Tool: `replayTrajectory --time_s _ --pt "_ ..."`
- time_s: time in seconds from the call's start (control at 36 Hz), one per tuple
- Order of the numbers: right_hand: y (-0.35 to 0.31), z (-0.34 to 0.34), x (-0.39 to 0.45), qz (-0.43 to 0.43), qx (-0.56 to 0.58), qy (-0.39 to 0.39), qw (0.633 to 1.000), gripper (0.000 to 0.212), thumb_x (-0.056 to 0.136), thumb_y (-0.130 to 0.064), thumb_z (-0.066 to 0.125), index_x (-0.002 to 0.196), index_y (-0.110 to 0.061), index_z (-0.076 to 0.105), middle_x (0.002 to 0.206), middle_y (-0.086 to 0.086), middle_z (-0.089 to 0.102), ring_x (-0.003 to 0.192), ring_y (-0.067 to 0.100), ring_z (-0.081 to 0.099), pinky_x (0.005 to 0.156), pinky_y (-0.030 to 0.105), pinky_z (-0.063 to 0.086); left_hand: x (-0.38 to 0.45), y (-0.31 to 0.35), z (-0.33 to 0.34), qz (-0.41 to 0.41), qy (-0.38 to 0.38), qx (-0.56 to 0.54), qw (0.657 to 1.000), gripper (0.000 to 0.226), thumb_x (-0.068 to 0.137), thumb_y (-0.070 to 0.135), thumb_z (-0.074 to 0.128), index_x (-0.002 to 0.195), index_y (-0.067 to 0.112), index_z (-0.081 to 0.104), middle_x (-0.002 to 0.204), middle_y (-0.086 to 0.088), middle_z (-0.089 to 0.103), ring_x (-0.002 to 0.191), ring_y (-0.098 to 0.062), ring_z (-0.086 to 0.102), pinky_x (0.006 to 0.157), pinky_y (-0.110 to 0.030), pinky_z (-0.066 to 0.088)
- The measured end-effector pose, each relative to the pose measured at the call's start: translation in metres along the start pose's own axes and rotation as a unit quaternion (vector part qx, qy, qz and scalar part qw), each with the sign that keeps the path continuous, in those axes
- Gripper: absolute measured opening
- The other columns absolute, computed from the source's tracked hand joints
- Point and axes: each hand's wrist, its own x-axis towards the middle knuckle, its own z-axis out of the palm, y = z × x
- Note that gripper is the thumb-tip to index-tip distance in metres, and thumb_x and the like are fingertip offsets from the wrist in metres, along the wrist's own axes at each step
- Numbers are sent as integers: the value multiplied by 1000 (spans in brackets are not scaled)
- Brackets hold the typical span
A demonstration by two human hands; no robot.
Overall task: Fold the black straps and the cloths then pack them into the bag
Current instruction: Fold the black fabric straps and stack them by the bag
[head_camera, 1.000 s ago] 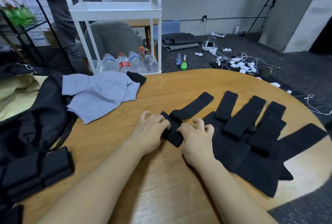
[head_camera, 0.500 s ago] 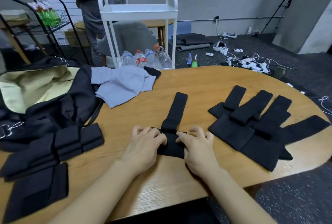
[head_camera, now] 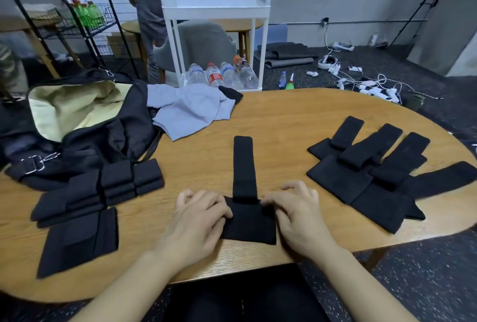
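Head view: black strap pinched between both hands' fingertips

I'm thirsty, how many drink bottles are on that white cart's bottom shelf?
4 bottles, side by side on the white cart's bottom shelf beyond the table; more may be hidden behind them.

A single wide-angle view from the person's head looks forward and down, close over the desk; both forearms enter from the bottom edge, with the room's floor and wall across the top.
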Motion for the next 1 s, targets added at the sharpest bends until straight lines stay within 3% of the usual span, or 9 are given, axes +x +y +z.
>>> replayTrajectory --time_s 0.08,0.19,0.31,0.47,0.75,1.0 --pt "-6 -9 13 -53 -19 17 998 38 94 -14 50 121 -35 64 122 -9 58 121 14 32 89 19 17 -1 -4 3 -17 -19 -9 1000 30 92 35 43 114 33 63 124 18 55 120 -5 47 102 -41 28" --pt "-12 -7 31 -119 -88 -91 985 39 99 -38 38 133 -35 57 147 -14 45 135 11 23 97 25 12 -1 -5 8 -4 -31 -3 1000 32 93 35 45 118 31 64 132 15 57 127 -4 47 104 -34 24" --pt "-6 3 48 -109 -113 -154 975 37 103 -39 38 138 -38 51 153 -15 36 139 10 16 95 26 9 0 -6 10 -11 -27 -17 999 30 93 36 46 117 32 64 131 17 56 127 -2 45 104 -34 23" --pt "-2 8 79 -74 -153 -175 970 38 103 -37 36 140 -42 47 156 -15 30 137 15 19 102 35 13 1 -7 13 -14 -31 -29 999 28 93 36 47 115 33 63 128 18 55 125 -2 43 104 -32 23" --pt "-1 15 107 -50 -189 -181 964 42 104 -32 33 144 -44 37 159 -13 24 137 19 20 103 39 17 -1 4 16 -36 -2 -25 999 27 90 39 49 110 32 66 121 16 58 119 -5 46 95 -24 20" --pt "1 1 99 -33 -142 -143 979 42 105 -28 32 147 -32 36 156 -7 33 138 19 20 105 38 17 -1 7 10 -50 -26 -12 998 31 93 46 44 112 35 65 125 17 58 120 -4 44 96 -29 17"
